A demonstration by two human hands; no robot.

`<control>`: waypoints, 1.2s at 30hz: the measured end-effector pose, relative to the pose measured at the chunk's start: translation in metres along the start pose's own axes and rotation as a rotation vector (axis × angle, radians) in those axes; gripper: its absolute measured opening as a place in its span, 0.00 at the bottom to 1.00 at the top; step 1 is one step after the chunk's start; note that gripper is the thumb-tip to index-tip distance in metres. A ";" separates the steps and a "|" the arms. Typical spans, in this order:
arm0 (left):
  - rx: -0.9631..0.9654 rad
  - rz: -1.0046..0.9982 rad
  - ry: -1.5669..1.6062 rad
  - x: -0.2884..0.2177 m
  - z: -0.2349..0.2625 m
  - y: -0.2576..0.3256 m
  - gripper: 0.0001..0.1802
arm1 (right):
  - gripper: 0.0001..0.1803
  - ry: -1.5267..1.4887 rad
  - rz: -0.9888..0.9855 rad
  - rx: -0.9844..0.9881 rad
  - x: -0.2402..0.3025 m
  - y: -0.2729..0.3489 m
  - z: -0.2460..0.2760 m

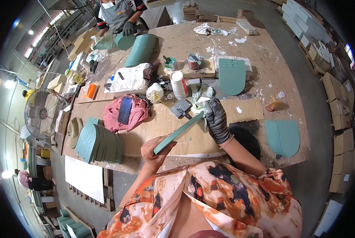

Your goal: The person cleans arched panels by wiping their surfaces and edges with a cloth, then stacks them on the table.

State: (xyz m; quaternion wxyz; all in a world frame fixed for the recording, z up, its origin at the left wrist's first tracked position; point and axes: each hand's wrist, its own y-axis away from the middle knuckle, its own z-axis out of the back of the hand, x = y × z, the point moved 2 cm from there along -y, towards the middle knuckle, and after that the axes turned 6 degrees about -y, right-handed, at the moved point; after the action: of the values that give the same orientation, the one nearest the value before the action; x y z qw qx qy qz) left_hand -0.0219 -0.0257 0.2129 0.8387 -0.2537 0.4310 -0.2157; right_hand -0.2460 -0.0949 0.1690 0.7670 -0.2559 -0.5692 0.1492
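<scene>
My left hand [155,152], bare, grips the lower end of a green painted panel [179,133], which is tilted and seen edge-on. At its upper end is my right hand [217,119], in a grey striped glove, closed on a pale cloth [201,101] against the panel. A putty knife [181,108] with a dark blade lies just beyond. To the left stands a stack of green round-ended panels [96,142]; another green stack [282,137] lies at the right. A single green panel [231,77] leans on a wrapped block farther back.
A white bottle [179,85], a paint can [194,61] and a small green-smeared tub [170,63] stand mid-table. A phone [125,110] rests on a red checked cloth [140,104]. Across the table a gloved co-worker [120,18] handles green panels. A fan [42,114] stands left.
</scene>
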 end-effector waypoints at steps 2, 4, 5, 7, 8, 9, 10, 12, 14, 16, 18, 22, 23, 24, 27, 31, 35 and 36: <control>0.010 -0.013 -0.001 0.003 -0.001 0.000 0.12 | 0.14 -0.007 -0.021 -0.017 -0.023 0.000 0.007; -0.074 -0.053 0.046 0.008 -0.003 0.000 0.12 | 0.16 -0.239 -0.189 -0.077 -0.031 -0.009 0.017; -0.071 -0.047 0.040 0.008 -0.002 -0.001 0.12 | 0.15 -0.308 -0.199 -0.252 -0.032 -0.013 0.018; -0.065 -0.018 -0.021 0.008 0.001 -0.001 0.11 | 0.12 -0.341 -0.248 -0.179 0.002 -0.031 0.031; -0.039 0.023 -0.013 0.004 -0.001 -0.002 0.10 | 0.11 -0.350 -0.243 -0.157 0.022 -0.036 0.032; 0.032 0.056 0.013 0.012 -0.004 0.002 0.12 | 0.10 -0.360 -0.232 -0.139 0.036 -0.042 0.024; 0.044 0.100 0.032 0.018 -0.008 0.003 0.14 | 0.09 -0.446 -0.120 -0.068 0.055 -0.041 0.013; 0.040 0.064 -0.007 0.027 -0.013 0.011 0.20 | 0.10 -0.404 0.179 0.086 0.070 -0.025 -0.021; -0.127 -0.206 -0.276 0.043 -0.008 0.036 0.24 | 0.11 -0.088 0.353 0.209 0.090 -0.010 -0.040; -0.021 -0.101 -0.259 0.044 -0.006 0.041 0.22 | 0.13 0.102 0.334 0.246 0.097 0.001 -0.046; -0.040 -0.127 -0.207 0.025 -0.005 0.036 0.20 | 0.15 0.074 0.330 0.135 0.065 0.011 -0.048; 0.057 -0.032 -0.062 0.003 -0.009 0.005 0.12 | 0.16 -0.483 -0.291 -0.040 -0.018 0.037 -0.057; 0.088 -0.022 -0.085 0.005 -0.005 0.010 0.12 | 0.17 -0.494 -0.170 -0.036 -0.018 0.039 -0.057; 0.084 -0.009 -0.102 0.015 -0.002 0.018 0.11 | 0.17 -0.347 -0.122 -0.013 -0.025 0.038 -0.057; 0.044 0.027 0.013 -0.007 0.005 0.002 0.09 | 0.16 -0.300 -0.199 -0.011 -0.047 0.040 -0.057; 0.036 0.081 0.080 0.000 0.008 -0.007 0.09 | 0.14 -0.225 -0.219 0.026 -0.079 0.037 -0.033; -0.053 0.179 0.246 0.003 0.015 -0.004 0.10 | 0.08 -0.238 -0.409 0.083 -0.077 0.032 -0.001; -0.116 0.191 0.393 0.000 0.014 -0.007 0.11 | 0.08 -0.650 -0.665 -0.021 -0.112 0.040 0.001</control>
State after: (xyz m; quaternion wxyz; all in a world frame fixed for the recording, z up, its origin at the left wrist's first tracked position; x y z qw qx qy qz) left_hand -0.0110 -0.0275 0.2244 0.7392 -0.2128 0.6198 -0.1553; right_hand -0.2794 -0.1199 0.0571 0.5524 -0.0071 -0.8327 -0.0384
